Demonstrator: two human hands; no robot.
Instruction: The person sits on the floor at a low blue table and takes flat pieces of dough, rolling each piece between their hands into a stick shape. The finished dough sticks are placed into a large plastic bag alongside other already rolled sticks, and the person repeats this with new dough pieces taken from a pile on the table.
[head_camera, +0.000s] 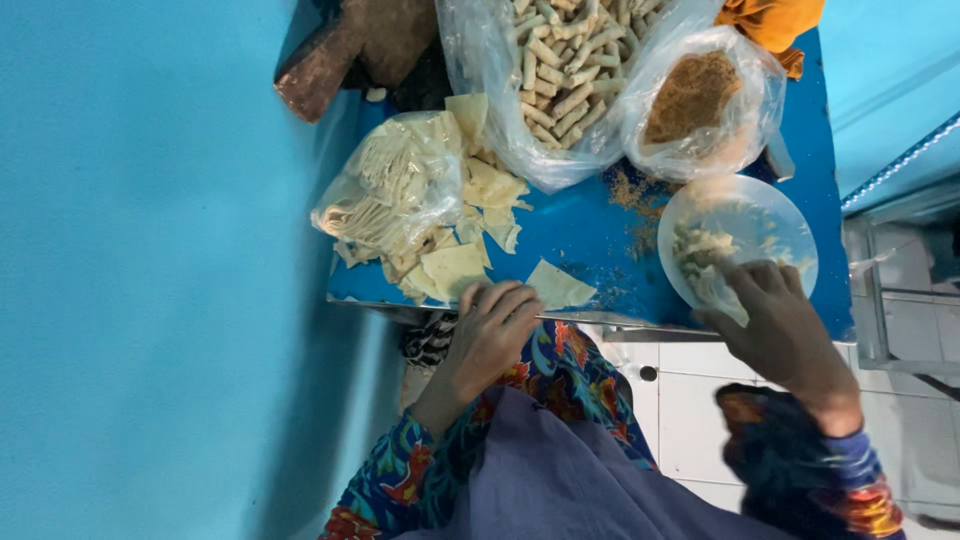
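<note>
My left hand (492, 332) rests at the near edge of the blue table (590, 225), fingers loosely apart, fingertips touching the corner of a pale triangular pastry sheet (558, 285) that lies flat. My right hand (778, 318) reaches into a clear plastic bowl (775, 215) and pinches some of the pale shredded filling (702, 250) inside it; the fingertips are blurred. A loose pile of cut pastry sheets (455, 265) lies just left of my left hand.
Also on the table are an open bag of stacked pastry sheets (395, 185), a big clear bag of rolled pastry sticks (560, 70) and a bag of brown crumbs (695, 95). Crumbs are scattered near the bowl. A blue wall is at left, white floor tiles below right.
</note>
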